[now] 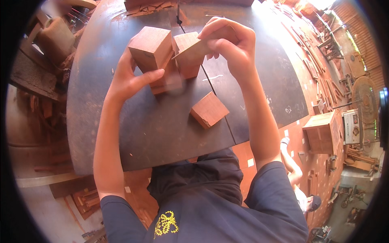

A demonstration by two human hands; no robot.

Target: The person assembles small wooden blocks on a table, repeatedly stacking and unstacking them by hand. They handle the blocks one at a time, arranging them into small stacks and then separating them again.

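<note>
My left hand [129, 79] is wrapped round a reddish-brown wooden block [150, 42], its thumb along the near side. The block stands on the dark table [150, 133], above what looks like more wood of the same colour. A thin, flat brown piece [202, 47] is pinched in my right hand [237, 46]; I cannot tell whether it is wood or a sheet. One end of it points at the right side of the held block. Behind that piece stands a second wooden block [189, 67], partly covered. A smaller wooden block [210, 110] lies apart, nearer to me.
A dark seam crosses the tabletop from front to back. Wood scraps [154, 7] lie at its far edge. To the right are a wooden cabinet [322, 133], a round fan [364, 97] and another person [293, 174] on the tiled floor. Wood pieces [87, 198] lie at lower left.
</note>
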